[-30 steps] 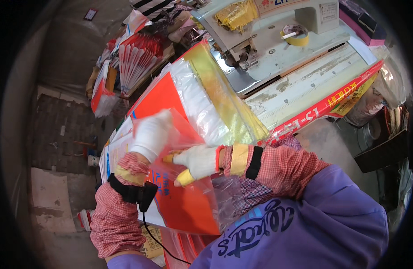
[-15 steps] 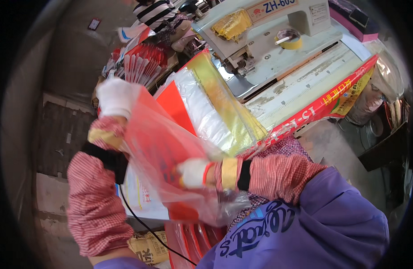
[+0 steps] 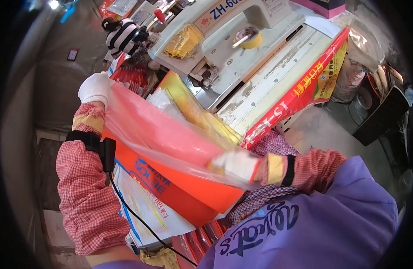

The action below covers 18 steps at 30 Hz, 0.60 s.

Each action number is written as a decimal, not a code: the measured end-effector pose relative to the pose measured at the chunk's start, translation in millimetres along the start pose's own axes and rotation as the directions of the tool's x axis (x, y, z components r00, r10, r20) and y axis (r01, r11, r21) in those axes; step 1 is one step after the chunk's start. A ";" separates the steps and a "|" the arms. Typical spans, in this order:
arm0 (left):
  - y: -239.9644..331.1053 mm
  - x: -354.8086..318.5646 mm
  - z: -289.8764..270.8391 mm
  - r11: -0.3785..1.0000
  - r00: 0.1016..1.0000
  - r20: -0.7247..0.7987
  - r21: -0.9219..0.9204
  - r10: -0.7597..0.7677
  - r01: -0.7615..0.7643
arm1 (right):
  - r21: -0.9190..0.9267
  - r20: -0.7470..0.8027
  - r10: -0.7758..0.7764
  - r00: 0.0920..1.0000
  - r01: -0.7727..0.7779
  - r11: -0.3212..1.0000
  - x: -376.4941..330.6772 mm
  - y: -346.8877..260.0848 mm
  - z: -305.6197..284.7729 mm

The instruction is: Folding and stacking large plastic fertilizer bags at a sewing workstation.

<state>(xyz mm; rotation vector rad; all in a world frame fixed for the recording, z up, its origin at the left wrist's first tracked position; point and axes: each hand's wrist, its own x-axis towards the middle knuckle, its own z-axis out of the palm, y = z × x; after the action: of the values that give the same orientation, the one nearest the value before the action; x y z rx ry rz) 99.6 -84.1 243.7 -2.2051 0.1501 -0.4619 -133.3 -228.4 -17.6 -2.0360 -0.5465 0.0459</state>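
Observation:
My left hand [image 3: 94, 89], in a white glove, is closed on the far left corner of a translucent plastic film bag [image 3: 157, 121]. My right hand [image 3: 238, 166], also gloved and smeared by motion, grips the bag's near right end. The film stretches between both hands with red showing through it. Under it lies an orange-red printed bag [image 3: 179, 179], on top of a white printed bag [image 3: 146, 210]. Beyond the film are a yellow translucent bag [image 3: 188, 103] and some crumpled clear plastic. My fingertips are mostly hidden.
An industrial sewing machine [image 3: 242, 49] stands across the far side, a tape roll [image 3: 250, 38] on its bed. A red and yellow printed bag [image 3: 300, 89] lines the table's near edge. Folded red bags [image 3: 200, 242] lie below. Another person [image 3: 123, 38] is at the far left.
The film has been pulled taut, with my left hand moved slightly left and my right hand moved right and toward me. More of the orange-red bag now shows beneath. The whole view has shifted.

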 end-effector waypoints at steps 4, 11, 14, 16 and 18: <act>8.5 8.7 7.2 0.999 0.999 0.028 -0.025 0.026 -0.026 | 0.114 -0.603 0.122 0.789 -0.066 0.991 28.9 18.1 -26.6; 30.0 16.1 24.5 0.994 0.992 0.073 -0.012 0.107 -0.106 | 0.101 -0.501 -0.100 0.859 0.173 0.980 17.4 -6.3 -38.1; 32.6 15.4 23.2 0.995 0.993 0.049 -0.012 0.103 -0.102 | 0.307 -0.143 0.258 0.956 -0.204 0.929 37.9 0.3 -31.3; 40.1 19.1 27.9 0.995 0.993 0.061 -0.044 0.098 -0.095 | 0.405 0.246 0.462 0.852 -0.523 0.750 51.8 6.9 -37.8; 33.7 16.7 30.9 0.996 0.993 0.094 -0.059 0.071 -0.066 | 0.350 0.504 0.374 0.779 -0.580 0.735 56.5 -3.0 -48.2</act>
<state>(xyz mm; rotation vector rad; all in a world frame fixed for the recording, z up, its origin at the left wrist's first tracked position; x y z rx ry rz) 128.5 -87.0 204.5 -2.2636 0.1885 -0.3164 -71.5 -244.3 20.3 -1.6024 -0.1870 0.8672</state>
